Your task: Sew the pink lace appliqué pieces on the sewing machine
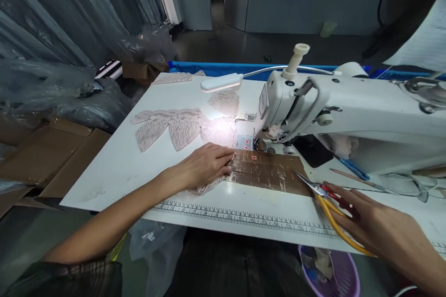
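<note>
My left hand (208,163) lies on a pale pink lace piece (218,132) beside the needle area, its fingers bent and pressed together on the fabric. Part of the lace shows behind the hand and part in front of it; the fingertips' grip is partly hidden. In my right hand (374,218) is a pair of scissors (331,216) with yellow handles and a red part near the pivot. Their blades point left, over the end of a brown taped strip (272,171) on the table. The white sewing machine (289,106) stands just behind this strip.
More scalloped lace (181,127) lies left on the white table (114,174). A lamp (222,83) lights the needle area. Beneath the machine arm are a black phone (313,150) and a blue cutter (353,168). A printed ruler (244,217) follows the front edge, above a purple basket (350,278).
</note>
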{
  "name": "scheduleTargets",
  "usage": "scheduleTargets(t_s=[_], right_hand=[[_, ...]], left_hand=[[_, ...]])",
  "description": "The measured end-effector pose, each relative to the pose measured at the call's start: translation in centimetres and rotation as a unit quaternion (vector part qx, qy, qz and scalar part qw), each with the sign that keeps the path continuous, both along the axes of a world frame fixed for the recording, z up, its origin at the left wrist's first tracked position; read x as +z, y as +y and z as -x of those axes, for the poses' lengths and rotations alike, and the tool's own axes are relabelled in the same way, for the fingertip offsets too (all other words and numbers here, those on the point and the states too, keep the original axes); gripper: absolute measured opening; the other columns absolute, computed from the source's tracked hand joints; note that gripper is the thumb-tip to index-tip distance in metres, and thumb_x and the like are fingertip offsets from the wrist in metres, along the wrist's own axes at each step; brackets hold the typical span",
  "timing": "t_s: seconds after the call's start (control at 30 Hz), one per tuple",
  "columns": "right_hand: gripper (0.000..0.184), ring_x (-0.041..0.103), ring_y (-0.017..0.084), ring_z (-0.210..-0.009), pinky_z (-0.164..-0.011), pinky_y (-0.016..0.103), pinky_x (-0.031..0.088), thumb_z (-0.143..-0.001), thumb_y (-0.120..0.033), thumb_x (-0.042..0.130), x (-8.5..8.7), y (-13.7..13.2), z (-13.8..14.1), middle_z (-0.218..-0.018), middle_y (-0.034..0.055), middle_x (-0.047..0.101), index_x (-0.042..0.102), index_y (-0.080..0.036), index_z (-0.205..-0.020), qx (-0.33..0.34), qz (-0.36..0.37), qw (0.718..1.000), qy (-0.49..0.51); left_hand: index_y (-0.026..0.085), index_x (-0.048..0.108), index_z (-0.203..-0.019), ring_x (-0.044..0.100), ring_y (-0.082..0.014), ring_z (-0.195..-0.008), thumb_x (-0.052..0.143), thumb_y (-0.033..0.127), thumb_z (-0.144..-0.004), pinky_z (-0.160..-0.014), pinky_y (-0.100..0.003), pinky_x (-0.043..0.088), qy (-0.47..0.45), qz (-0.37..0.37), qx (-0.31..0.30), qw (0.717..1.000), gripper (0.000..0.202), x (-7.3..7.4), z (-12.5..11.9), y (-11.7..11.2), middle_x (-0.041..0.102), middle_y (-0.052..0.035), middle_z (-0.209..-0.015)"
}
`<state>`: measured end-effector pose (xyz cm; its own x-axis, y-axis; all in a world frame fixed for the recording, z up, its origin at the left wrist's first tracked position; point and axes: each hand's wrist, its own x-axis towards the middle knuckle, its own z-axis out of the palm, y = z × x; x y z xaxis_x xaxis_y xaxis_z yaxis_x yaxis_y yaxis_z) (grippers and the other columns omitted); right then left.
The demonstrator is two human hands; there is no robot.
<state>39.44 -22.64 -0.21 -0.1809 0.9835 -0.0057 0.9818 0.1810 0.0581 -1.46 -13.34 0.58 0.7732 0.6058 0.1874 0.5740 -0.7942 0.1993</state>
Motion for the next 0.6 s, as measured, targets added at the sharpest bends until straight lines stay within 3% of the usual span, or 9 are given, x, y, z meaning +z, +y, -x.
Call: scheduleTargets(t_s=[0.1,0.17,0.33,0.47,0.6], right_hand=[[0.049,0.073,0.026,-0.079,-0.048,0.036,0.056,-0.093,-0.058,0.042,-1.5,-1.1,-2.7,-0.119,0.0036,0.07,0.048,-0.046,-0.14,0.048,-0.045,0.997,0.04],[0.054,0.071,0.027,-0.098,-0.062,0.037,0.062,-0.093,-0.058,0.044,-2.2,-1.3,-4.1,-0.124,0.0039,0.068,0.039,-0.049,-0.146,0.09,-0.067,0.991,0.067],[0.056,0.067,0.026,-0.107,-0.077,0.042,0.06,-0.094,-0.053,0.045,-2.4,-0.1,-6.1,-0.127,0.0053,0.066,0.036,-0.047,-0.149,0.13,-0.08,0.983,0.105],[0.046,0.067,0.027,-0.099,-0.075,0.044,0.057,-0.094,-0.055,0.044,-1.6,0.7,-6.0,-0.125,0.0076,0.068,0.056,-0.04,-0.136,0.128,-0.098,0.982,0.103],[0.038,0.068,0.023,-0.089,-0.065,0.036,0.055,-0.097,-0.053,0.04,0.6,1.0,-4.0,-0.112,0.0067,0.071,0.066,-0.035,-0.118,0.118,-0.138,0.976,0.117]], left_hand=[[0.011,0.047,-0.139,0.051,-0.0329,-0.131,0.05,0.046,-0.099,-0.106,-0.051,0.046,0.03,0.017,0.012,0.999,0.053,-1.4,-0.3,-0.6,0.047,-0.0197,-0.148],[0.011,0.042,-0.144,0.046,-0.0341,-0.136,0.049,0.047,-0.099,-0.109,-0.053,0.043,0.026,0.024,0.036,0.999,0.058,-1.8,-0.5,-1.7,0.042,-0.0206,-0.151],[0.011,0.053,-0.136,0.055,-0.0316,-0.127,0.051,0.046,-0.099,-0.103,-0.051,0.047,0.009,0.052,0.054,0.997,0.051,-0.3,-1.1,-3.5,0.051,-0.0186,-0.144],[0.017,0.062,-0.126,0.064,-0.027,-0.112,0.054,0.047,-0.097,-0.095,-0.048,0.05,-0.028,0.078,0.052,0.995,0.043,1.1,-1.8,-1.2,0.065,-0.0119,-0.128],[0.015,0.069,-0.111,0.066,-0.0241,-0.102,0.063,0.048,-0.092,-0.09,-0.043,0.053,-0.11,0.082,0.083,0.987,0.039,0.7,-4.1,3.0,0.069,-0.0101,-0.114]])
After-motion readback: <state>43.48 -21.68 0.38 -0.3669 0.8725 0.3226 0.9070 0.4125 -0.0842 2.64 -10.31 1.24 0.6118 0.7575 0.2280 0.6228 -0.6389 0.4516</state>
